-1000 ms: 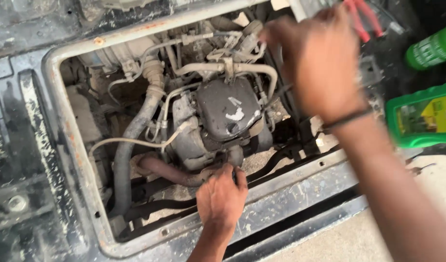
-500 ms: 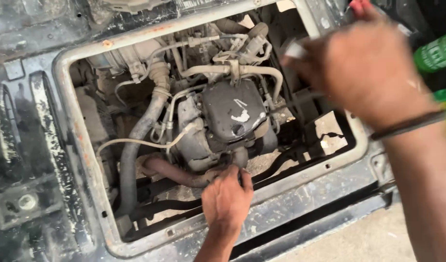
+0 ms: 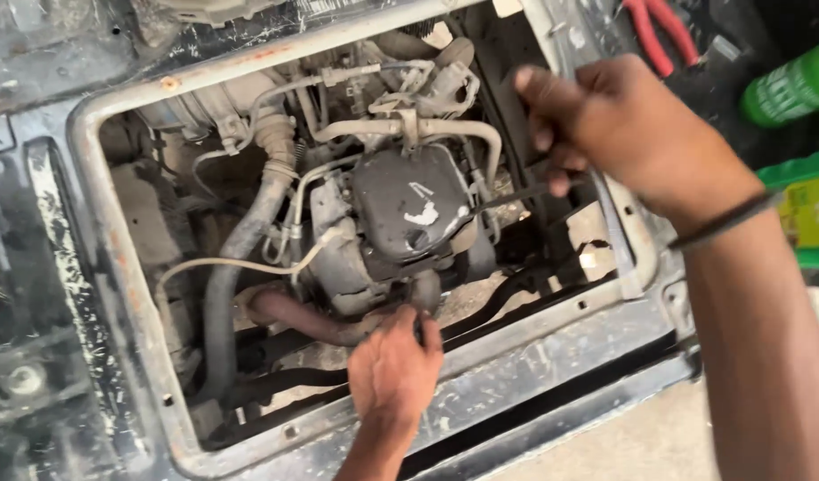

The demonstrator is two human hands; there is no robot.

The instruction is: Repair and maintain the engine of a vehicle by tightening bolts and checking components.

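Two hands: I had both over the engine bay [image 3: 116,267].
Left hand [image 3: 393,370]: grip clenched on hose [image 3: 294,316] end.
Right hand [image 3: 632,134]: grip grasping thin dark tool [image 3: 516,193].

A green bottle [image 3: 790,91] lies top right; below it, a green container with yellow label [image 3: 808,210].
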